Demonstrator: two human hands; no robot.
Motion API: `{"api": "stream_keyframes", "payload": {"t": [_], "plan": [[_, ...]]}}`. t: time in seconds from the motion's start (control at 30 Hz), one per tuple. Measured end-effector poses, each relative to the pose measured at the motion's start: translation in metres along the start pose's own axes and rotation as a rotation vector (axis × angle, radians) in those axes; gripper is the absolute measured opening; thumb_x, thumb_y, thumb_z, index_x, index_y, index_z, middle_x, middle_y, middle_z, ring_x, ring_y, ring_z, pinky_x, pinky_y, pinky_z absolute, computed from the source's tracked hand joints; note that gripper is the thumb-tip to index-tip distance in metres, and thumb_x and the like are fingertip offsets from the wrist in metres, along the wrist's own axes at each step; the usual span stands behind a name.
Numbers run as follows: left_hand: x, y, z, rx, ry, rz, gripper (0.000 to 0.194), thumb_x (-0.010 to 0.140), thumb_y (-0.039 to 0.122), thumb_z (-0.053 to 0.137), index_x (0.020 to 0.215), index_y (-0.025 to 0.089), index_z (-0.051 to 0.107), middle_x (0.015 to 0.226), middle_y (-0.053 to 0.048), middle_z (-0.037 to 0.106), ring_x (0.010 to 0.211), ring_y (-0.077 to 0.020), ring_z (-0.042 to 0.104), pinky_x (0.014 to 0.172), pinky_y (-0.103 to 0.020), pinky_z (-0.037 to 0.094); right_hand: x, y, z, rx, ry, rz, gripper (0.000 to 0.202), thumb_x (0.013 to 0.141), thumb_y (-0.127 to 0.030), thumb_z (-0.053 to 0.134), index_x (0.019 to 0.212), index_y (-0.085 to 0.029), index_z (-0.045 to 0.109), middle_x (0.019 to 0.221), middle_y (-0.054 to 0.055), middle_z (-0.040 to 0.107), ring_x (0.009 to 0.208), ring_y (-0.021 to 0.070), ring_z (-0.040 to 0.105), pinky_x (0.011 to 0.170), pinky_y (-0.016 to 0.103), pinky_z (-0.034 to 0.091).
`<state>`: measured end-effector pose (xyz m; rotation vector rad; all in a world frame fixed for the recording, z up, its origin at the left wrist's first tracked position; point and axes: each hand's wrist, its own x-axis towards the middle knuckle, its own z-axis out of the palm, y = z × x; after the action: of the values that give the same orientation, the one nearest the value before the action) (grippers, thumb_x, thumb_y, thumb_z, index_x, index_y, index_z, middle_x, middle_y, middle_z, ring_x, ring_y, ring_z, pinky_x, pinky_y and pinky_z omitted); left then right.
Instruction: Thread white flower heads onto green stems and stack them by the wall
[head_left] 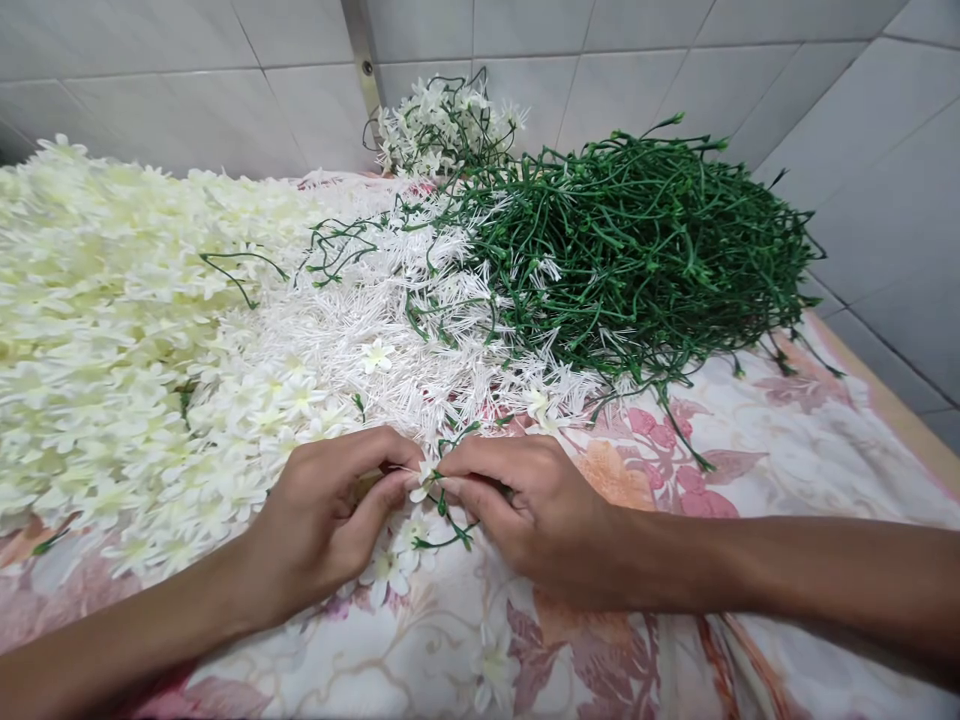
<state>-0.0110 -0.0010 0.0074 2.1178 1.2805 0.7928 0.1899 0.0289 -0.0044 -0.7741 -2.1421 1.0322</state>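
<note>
Side by side, with left hand (326, 508) and right hand (546, 500) narrowly pinched, held a white flower (423, 484) and green stem (442, 506) just before the white stamens (352, 335), and probably needed a light, steady grip to prevent creasing.

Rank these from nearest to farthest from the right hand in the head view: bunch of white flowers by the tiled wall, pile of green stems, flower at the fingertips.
1. Flower at the fingertips: between the two hands, just left of the right hand.
2. Pile of green stems: beyond the hand, to its right.
3. Bunch of white flowers: farthest back, by the tiled wall.
</note>
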Motion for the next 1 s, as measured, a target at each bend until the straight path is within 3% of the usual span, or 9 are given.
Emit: {"api": "stream_keyframes", "payload": {"t": [0.5,1.0], "plan": [[-0.0005,0.0007,0.0035,0.004,0.014,0.013,0.013,0.092,0.014,0.051,0.085,0.022,0.059,0.066,0.005,0.061,0.053,-0.0074,0.054,0.048,-0.017,0.039,-0.0006,0.0003,0.0015,-0.020,0.001,-0.001,0.022,0.087,-0.007,0.051,0.068,-0.012,0.061,0.058,-0.003,0.047,0.053,0.0073,0.039,0.053,0.022,0.031],[0.0030,0.0007,0.0022,0.008,-0.006,-0.014,0.012,0.090,0.013,0.052,0.083,0.019,0.059,0.065,0.004,0.061,0.052,-0.0074,0.052,0.048,-0.016,0.038,-0.0007,-0.0004,0.0007,-0.008,-0.003,0.040,0.020,0.087,-0.008,0.052,0.070,-0.013,0.059,0.060,-0.003,0.049,0.055,0.0082,0.043,0.055,0.022,0.032]]}}
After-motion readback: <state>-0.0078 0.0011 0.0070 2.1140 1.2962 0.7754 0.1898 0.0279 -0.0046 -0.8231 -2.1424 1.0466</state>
